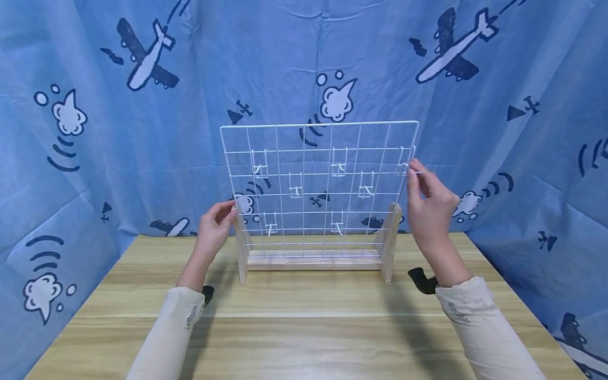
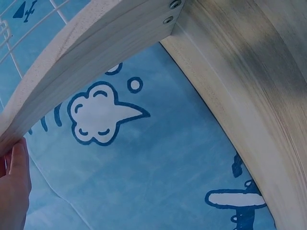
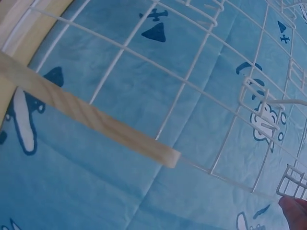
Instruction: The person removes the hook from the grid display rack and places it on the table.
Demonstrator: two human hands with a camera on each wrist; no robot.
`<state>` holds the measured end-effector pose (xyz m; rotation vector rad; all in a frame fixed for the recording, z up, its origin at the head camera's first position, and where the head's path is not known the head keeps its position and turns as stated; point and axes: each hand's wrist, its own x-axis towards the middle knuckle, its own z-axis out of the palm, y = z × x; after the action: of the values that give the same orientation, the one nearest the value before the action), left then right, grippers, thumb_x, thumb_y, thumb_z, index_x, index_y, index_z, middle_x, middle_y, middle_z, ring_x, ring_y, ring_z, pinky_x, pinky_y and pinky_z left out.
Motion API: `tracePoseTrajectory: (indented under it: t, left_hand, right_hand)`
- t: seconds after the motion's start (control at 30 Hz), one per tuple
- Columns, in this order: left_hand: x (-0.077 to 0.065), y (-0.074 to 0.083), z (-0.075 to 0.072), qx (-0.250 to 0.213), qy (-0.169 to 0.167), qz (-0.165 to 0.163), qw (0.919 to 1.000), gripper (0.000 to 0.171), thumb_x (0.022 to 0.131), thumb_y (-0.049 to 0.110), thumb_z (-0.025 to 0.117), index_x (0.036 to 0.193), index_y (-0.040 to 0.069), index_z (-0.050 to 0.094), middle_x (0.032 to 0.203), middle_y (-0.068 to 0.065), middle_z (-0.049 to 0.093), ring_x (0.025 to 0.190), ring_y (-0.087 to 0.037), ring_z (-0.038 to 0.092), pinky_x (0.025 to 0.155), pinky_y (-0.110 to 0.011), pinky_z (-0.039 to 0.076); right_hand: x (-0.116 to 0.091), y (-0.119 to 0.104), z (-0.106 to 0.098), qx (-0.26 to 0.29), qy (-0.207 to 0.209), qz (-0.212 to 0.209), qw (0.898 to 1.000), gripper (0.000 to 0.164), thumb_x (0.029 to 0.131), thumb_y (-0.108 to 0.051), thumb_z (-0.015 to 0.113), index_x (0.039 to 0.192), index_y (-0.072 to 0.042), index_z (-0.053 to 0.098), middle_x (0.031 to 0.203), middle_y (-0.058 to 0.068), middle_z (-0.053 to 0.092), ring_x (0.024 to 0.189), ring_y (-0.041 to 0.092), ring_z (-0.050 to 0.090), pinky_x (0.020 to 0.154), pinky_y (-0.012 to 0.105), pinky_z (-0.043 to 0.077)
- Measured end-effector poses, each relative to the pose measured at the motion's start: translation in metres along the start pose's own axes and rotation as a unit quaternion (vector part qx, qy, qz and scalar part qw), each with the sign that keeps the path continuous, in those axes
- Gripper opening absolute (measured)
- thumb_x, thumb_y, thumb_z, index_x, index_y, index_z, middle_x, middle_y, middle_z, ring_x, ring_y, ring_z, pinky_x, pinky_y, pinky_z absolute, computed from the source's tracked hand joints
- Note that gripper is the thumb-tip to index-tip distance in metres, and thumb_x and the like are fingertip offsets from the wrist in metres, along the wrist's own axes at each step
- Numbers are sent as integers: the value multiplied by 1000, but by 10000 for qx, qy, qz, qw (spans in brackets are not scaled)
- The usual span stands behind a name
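Note:
A white wire grid panel (image 1: 332, 124) stands upright in a wooden stand (image 1: 313, 266). Several white wire hooks, such as this hook (image 1: 259, 170), hang across it at different heights. At the panel's upper right edge, my right hand (image 1: 432, 211) pinches another white hook (image 1: 404, 168) between thumb and fingers; the same hook (image 3: 289, 182) overlaps the grid's edge in the right wrist view. My left hand (image 1: 214, 227) holds the top of the stand's left wooden upright (image 2: 86, 52), its fingers (image 2: 18, 177) against the wood in the left wrist view.
The stand rests on a wood-grain table (image 1: 304, 338). Behind and at both sides hangs a blue curtain (image 1: 204, 79) printed with planes and clouds. Black straps or mounts (image 1: 423, 281) show at the wrists, beside pale sleeves (image 1: 163, 338).

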<state>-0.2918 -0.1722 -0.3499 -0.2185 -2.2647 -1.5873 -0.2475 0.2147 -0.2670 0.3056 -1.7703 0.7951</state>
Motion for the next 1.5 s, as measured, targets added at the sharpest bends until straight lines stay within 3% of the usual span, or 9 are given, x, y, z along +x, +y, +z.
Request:
tracePoseTrajectory:
  t: [0.2, 0.47, 0.7, 0.83, 0.93, 1.17, 1.5]
  left_hand:
    - [1, 1, -1, 53, -68, -160, 9998, 35, 89, 27, 52, 120, 9, 52, 118, -9, 54, 111, -20, 50, 94, -32, 42]
    - [2, 3, -2, -52, -35, 21, 10000, 33, 89, 21, 53, 118, 7, 52, 116, -10, 55, 109, -19, 50, 94, -31, 42]
    - [3, 1, 0, -55, -46, -65, 10000, 34, 89, 21, 53, 119, 6, 52, 116, -10, 55, 109, -19, 50, 94, -30, 41]
    - [2, 1, 0, -60, -45, -68, 9999, 34, 89, 22, 53, 119, 7, 52, 116, -10, 55, 109, -20, 50, 94, -31, 42]
    - [2, 2, 0, -39, -57, -57, 10000, 34, 89, 23, 52, 119, 8, 52, 117, -9, 54, 110, -20, 50, 95, -31, 41]
    - [2, 5, 0, -131, -10, 53, 9999, 32, 89, 20, 53, 117, 6, 53, 115, -11, 55, 109, -19, 50, 94, -29, 42]
    - [-1, 3, 0, -115, -29, -26, 9999, 34, 89, 22, 53, 119, 7, 51, 117, -10, 54, 111, -20, 49, 95, -31, 41]
  right_hand:
    - [-8, 3, -3, -89, -158, -160, 9997, 23, 88, -12, 54, 105, 1, 62, 112, 8, 60, 95, 22, 60, 81, 8, 42]
    - [-18, 6, -4, 159, -172, -393, 9990, 20, 86, -7, 56, 102, 1, 64, 109, 9, 61, 95, 23, 60, 82, 9, 43]
    - [-29, 10, -9, 317, -165, -550, 9978, 20, 82, 0, 58, 101, 2, 64, 107, 11, 62, 92, 25, 61, 82, 10, 44]
    - [-37, 13, -12, 224, -236, -657, 9973, 23, 79, 3, 62, 101, 0, 65, 107, 9, 62, 93, 25, 61, 71, 3, 43]
    - [-42, 16, -14, 161, -366, -818, 9958, 26, 76, 5, 64, 101, -2, 66, 108, 8, 62, 95, 24, 60, 65, 0, 40]
    - [-53, 24, -17, 370, -838, -1175, 9888, 34, 72, 10, 65, 104, -2, 65, 112, 12, 59, 99, 26, 58, 75, 5, 43]
    - [-69, 31, -20, 536, -1344, -1700, 9748, 27, 79, -1, 62, 106, -3, 64, 115, 15, 57, 100, 29, 57, 78, 9, 44]
